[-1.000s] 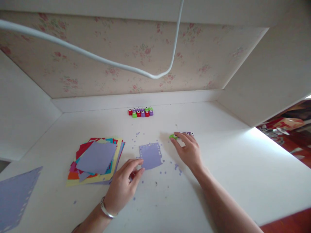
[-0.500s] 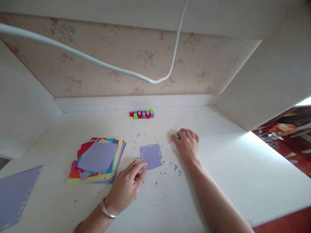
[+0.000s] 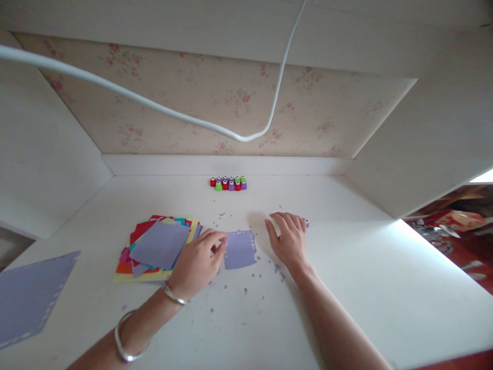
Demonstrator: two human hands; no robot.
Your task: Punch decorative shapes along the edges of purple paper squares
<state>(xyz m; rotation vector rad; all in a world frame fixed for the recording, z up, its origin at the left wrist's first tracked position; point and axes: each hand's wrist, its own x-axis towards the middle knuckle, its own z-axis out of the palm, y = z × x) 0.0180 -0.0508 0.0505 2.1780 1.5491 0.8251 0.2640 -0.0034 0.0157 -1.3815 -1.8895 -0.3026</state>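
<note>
A small purple sheet of paper with punched holes along its edges lies on the white table. My left hand is pinched at its upper left corner, thumb and index finger close together. To the right of the sheet, my right hand hovers low over the table, fingers stretched out and thumb apart, with nothing seen in it. Just beyond its fingers a small purple craft punch partly shows; my hand hides the rest. Purple paper bits are scattered around the sheet.
A stack of coloured paper lies left of my left hand. A larger punched purple sheet is at the far left. Several red, green and purple punches stand in rows near the back. A white cable hangs across the view.
My right hand has let go of the green punch and moved slightly left and nearer, opening. My left hand has shifted from the sheet's lower left corner to its upper left corner.
</note>
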